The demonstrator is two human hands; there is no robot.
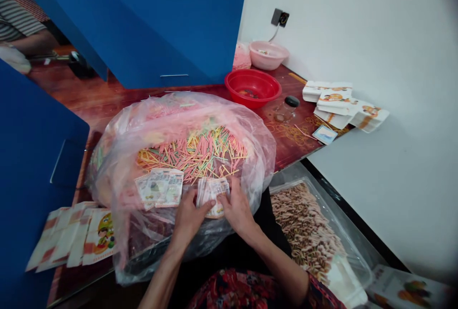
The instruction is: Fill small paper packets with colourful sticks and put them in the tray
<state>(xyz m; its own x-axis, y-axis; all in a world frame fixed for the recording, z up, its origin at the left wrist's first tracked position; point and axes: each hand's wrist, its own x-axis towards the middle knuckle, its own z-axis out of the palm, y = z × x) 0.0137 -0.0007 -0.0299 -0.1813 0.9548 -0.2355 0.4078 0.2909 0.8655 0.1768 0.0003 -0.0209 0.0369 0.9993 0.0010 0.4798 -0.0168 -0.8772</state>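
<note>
Between my two hands is a small stack of printed packets [213, 187], tilted at the near edge of a large clear plastic bag [123, 128]. My left hand [189, 216] closes on the stack's left side, thumb across the front. On the right side, my right hand [236, 208] grips it with the thumb on the printed face and fingers behind. Just beyond lies a heap of thin pink, yellow and green sticks [189, 154] in the opened bag. More printed packets [161, 187] lie fanned out to the left of my left hand.
Blue partitions [171, 23] stand behind and left. A red basin [253, 88], pink basin [268, 55], glass jar [286, 108], rubber bands [296, 132] and banded packet stacks [334, 101] are right. Flat bags [75, 235] lie left. A bin of filled packets [307, 232] sits lower right.
</note>
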